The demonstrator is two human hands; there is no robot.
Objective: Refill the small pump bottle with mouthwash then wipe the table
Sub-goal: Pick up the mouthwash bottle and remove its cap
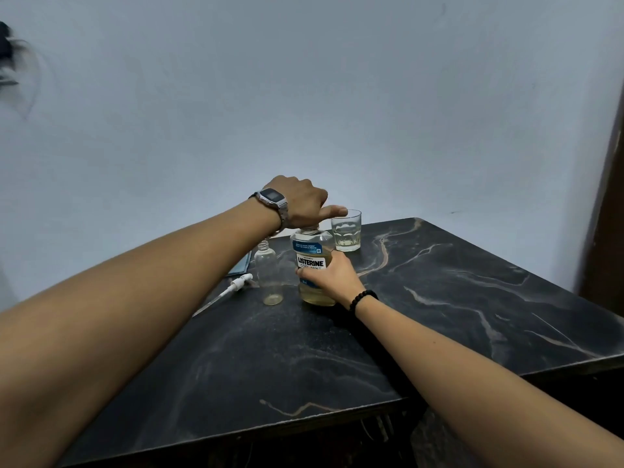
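Black marble-veined table (pixel 439 315) against pale wall (pixel 304 96) — right hand (pixel 332 278) wrapped round mouthwash bottle (pixel 312 265), left hand (pixel 304 202) clasping its top.

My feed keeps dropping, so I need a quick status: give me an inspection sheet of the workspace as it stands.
Surface: dark marbled table; no spill visible.
Job's things: mouthwash bottle upright, about half full; small bottle upright beside it, uncapped, a little liquid at its bottom; pump lying on the table beside it; blue cloth partly hidden behind the left arm.
Clutter: glass behind the mouthwash bottle, some pale liquid in it.
Grippers: left hand over the mouthwash bottle's top, fingers curled on the cap; right hand grips its body.
Cables: nothing seen.
Surroundings: plain wall behind; dark door frame at right.
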